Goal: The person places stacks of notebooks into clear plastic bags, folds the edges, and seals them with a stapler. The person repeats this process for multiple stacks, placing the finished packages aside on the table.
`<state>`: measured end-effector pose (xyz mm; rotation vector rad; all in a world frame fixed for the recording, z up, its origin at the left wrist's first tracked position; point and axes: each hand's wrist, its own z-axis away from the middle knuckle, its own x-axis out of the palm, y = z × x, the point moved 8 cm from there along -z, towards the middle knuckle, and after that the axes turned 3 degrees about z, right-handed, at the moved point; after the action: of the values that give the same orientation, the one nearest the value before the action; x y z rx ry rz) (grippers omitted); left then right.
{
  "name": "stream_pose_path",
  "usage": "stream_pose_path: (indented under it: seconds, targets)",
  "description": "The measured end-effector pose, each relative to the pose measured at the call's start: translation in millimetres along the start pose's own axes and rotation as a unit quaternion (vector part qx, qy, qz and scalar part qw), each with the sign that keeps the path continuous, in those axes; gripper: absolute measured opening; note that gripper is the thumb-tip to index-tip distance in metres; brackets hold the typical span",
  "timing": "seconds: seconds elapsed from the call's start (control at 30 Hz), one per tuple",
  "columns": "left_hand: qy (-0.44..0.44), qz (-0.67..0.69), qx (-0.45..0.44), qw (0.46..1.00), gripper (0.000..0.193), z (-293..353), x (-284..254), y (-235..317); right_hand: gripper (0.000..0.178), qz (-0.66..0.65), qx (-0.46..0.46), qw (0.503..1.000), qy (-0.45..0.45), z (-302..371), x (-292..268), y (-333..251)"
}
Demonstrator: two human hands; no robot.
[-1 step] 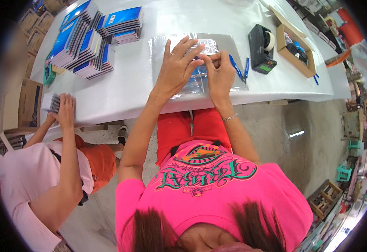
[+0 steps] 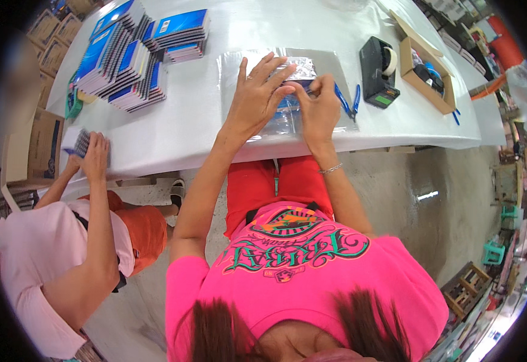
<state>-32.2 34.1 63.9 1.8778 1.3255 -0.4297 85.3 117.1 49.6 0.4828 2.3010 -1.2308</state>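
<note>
A clear plastic sheet or bag [image 2: 230, 66] lies on the table in front of me, with a shiny silvery packet [image 2: 303, 70] and something blue [image 2: 289, 104] at its middle. My left hand [image 2: 256, 90] rests over it, fingers spread and thumb reaching toward the right hand. Beside it, my right hand [image 2: 321, 111] is closed in a pinch near the left thumb and the packet's lower edge. What the pinch holds is hidden. Blue-handled nippers [image 2: 349, 104] lie just right of my right hand, on the edge of the plastic.
A black tape dispenser [image 2: 377, 72] and an open cardboard box [image 2: 427, 75] of small items stand to the right. Stacks of blue spiral notebooks [image 2: 121, 63] rise at the left. A co-worker's hand [image 2: 97, 151] holds notebooks [image 2: 76, 142] at the table edge.
My right fingers have shifted slightly, and more of a dark blue edge shows below the silvery packet. The co-worker's notebooks have tilted a little.
</note>
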Motion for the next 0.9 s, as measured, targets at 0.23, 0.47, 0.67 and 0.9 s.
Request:
stream_pose_path:
  seconds: [0.23,0.47,0.67,0.9]
  targets:
    - [-0.018,0.013,-0.022,1.0,0.034,-7,-1,-2,0.071,-0.039,-0.006,0.999,-0.036,-6,12,25]
    - [-0.19,0.055,-0.092,0.976,0.057,-43,5,-9,0.091,-0.049,-0.114,0.989,-0.078,-13,25,33]
    - [-0.161,0.032,-0.041,0.986,0.071,-51,1,-4,0.097,-0.077,-0.166,0.96,-0.213,-1,44,56]
    - [-0.019,-0.024,-0.11,0.993,0.065,27,-123,29,0.037,-0.164,-0.047,0.923,-0.345,-35,22,55]
